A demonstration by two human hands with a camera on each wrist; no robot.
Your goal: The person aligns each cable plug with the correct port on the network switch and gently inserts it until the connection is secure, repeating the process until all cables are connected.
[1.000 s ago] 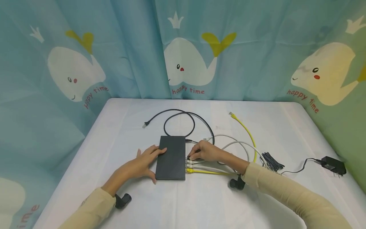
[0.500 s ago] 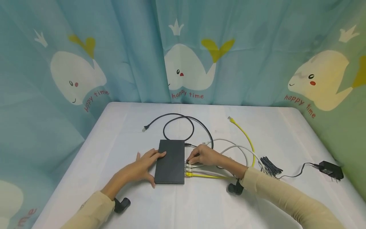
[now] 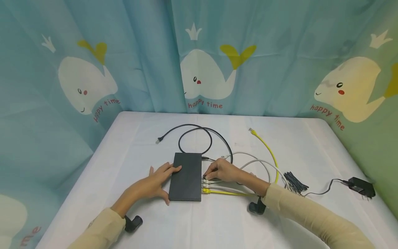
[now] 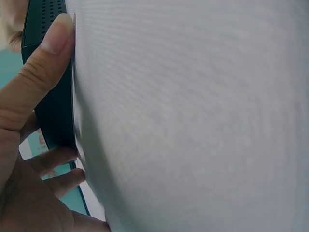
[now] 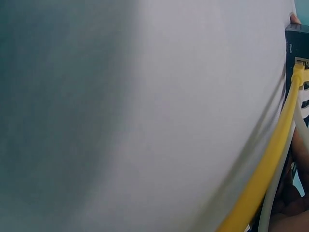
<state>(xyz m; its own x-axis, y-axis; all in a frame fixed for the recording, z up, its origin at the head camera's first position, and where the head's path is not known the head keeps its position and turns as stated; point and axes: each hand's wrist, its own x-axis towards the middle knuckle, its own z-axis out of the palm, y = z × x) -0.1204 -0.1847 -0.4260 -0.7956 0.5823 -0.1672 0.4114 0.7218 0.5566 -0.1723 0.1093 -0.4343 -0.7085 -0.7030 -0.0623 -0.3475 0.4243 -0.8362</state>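
A flat black network switch (image 3: pixel 186 180) lies on the white table. My left hand (image 3: pixel 153 182) holds its left side, thumb on the near corner and fingertip over the top; the left wrist view shows the thumb (image 4: pixel 53 46) against the vented casing. At the port side, my right hand (image 3: pixel 224 170) pinches the small black plug of a network cable (image 3: pixel 204 177), mostly hidden by the fingers. Beside it, white network cables (image 3: pixel 228 188) and a yellow network cable (image 3: pixel 222 192) are plugged in. The right wrist view shows the yellow plug (image 5: pixel 299 75) in its port.
The black cable (image 3: pixel 211 133) loops behind the switch, its loose plug at far left. Another yellow cable end (image 3: pixel 262 137) lies at the back. Black power cord (image 3: pixel 295 182) is bundled on the right, near a power adapter (image 3: pixel 361 186). Patterned curtains (image 3: pixel 149 62) surround the table.
The scene sits slightly lower in the head view than a second ago. Both hands keep their places at the switch, with the right fingers still at the port.
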